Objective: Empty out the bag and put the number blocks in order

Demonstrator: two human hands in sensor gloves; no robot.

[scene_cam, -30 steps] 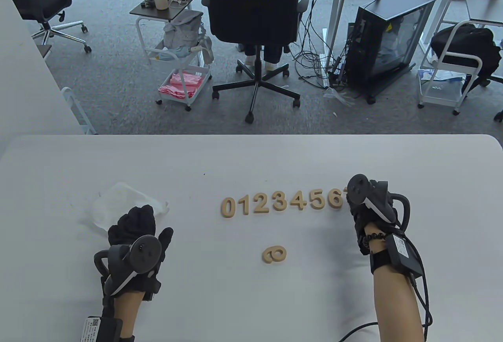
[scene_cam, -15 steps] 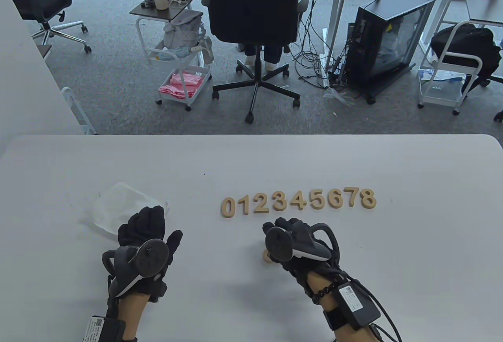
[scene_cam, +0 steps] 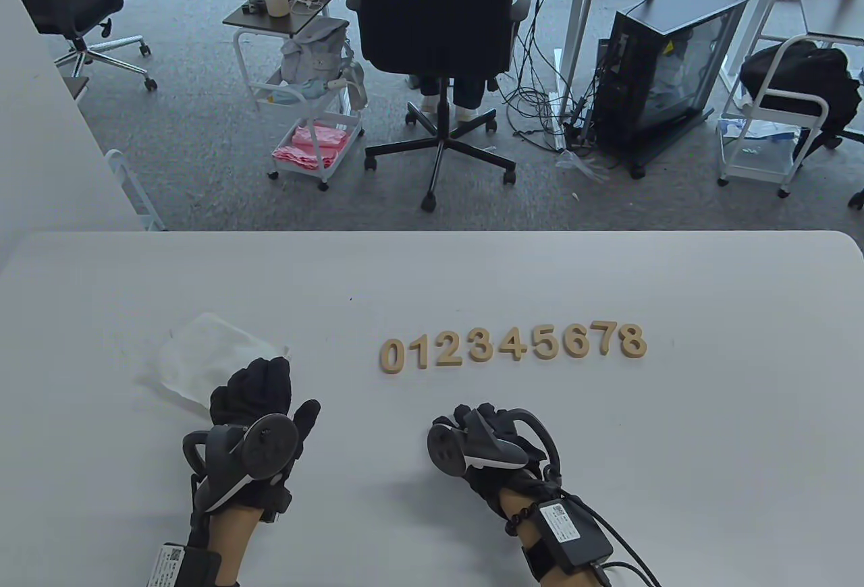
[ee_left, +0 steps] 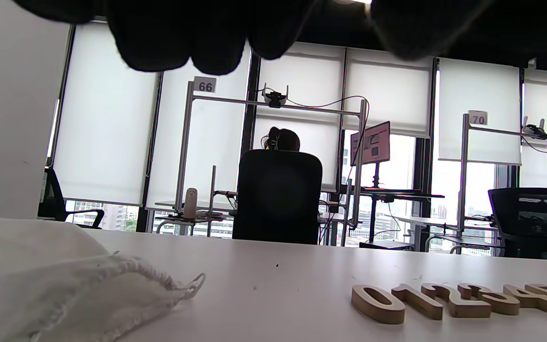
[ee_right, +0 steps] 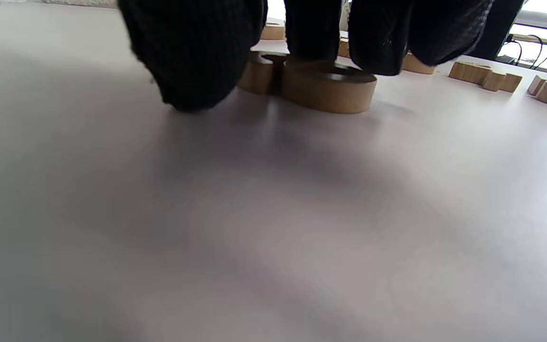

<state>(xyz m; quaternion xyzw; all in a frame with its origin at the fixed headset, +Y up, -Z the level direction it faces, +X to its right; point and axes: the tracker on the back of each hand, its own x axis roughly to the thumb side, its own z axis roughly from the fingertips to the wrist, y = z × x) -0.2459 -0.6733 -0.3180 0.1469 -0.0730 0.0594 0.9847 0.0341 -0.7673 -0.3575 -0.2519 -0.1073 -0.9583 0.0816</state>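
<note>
Table view: the left hand lies palm down on the white table, fingers stretched forward and loosely spread, their tips at the near edge of the white cloth bag, which lies flat; contact with the bag cannot be confirmed. The right hand rests low on the table in front of the row of number blocks, which reads 0 to 8 from left to right. The last block is hidden under this hand. Bare table surface extends to the right of the row and toward the far edge.

Left wrist view: the gloved fingertips hang from the top edge, clear of the table and holding nothing. The bag sits at lower left with its drawstring loop pointing right; the blocks 0, 1, 2 lie at lower right, well apart from the bag. An office chair stands beyond the table's far edge.

Right wrist view: the fingertips press down on and around the remaining wooden block, which lies flat on the table; whether it is gripped or only touched cannot be told. Blocks of the row lie just behind
</note>
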